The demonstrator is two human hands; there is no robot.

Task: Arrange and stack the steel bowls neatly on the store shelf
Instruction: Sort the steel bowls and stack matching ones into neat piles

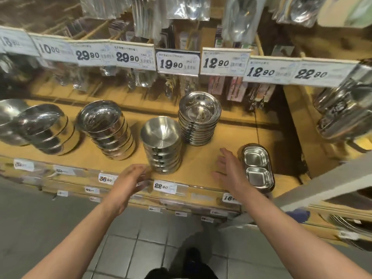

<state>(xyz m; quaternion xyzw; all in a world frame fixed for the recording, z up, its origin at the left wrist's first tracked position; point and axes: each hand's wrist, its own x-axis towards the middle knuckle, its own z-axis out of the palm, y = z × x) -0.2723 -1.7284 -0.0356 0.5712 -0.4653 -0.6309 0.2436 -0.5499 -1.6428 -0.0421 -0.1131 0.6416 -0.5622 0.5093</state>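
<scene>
A stack of steel bowls stands near the front of the wooden shelf. Behind it to the right rises a stack of shallow steel dishes. Further left are two more bowl stacks, one at mid-left and one leaning at the far left. My left hand hovers at the shelf's front edge, just left of the front stack's base, fingers loosely curled and holding nothing. My right hand is flat and open above the shelf, between the front stack and a two-compartment steel tray.
Price tags line the shelf edge above, with packaged cutlery hanging behind. Steel containers crowd the right shelf section. More price labels run along the front edge. Grey tiled floor lies below.
</scene>
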